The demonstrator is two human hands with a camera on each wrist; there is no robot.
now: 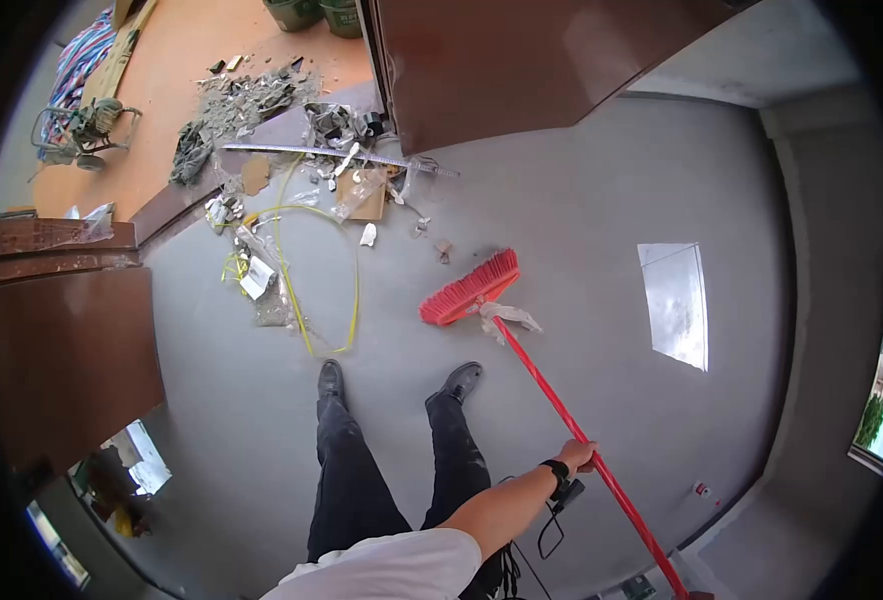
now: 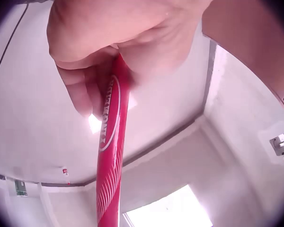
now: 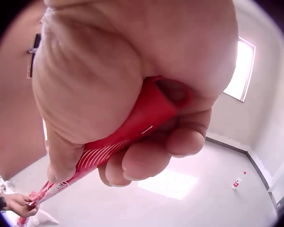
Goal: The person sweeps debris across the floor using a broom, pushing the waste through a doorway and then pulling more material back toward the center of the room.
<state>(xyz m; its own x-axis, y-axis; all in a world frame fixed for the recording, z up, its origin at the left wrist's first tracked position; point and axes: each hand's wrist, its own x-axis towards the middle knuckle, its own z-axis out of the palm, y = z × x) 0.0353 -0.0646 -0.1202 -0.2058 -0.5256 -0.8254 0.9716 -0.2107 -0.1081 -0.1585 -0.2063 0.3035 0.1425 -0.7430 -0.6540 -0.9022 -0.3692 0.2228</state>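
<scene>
Left hand (image 1: 580, 456) and right hand (image 3: 128, 61) (both curled) grip the red handle (image 1: 621, 496).

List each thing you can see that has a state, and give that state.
Broom, held in both hands
Left hand, closed round the handle
Right hand, closed round the handle's end
White scrap, crumpled
Yellow strap, looped
Rubble, strewn
Shoes, worn

- Looking down at the floor (image 1: 581, 220) from the head.
- Peering closely along the broom handle (image 2: 111, 156) from the left wrist.
- Facing the right hand (image 3: 132, 80) closely from its wrist.
- Sharing the broom handle across all views.
</scene>
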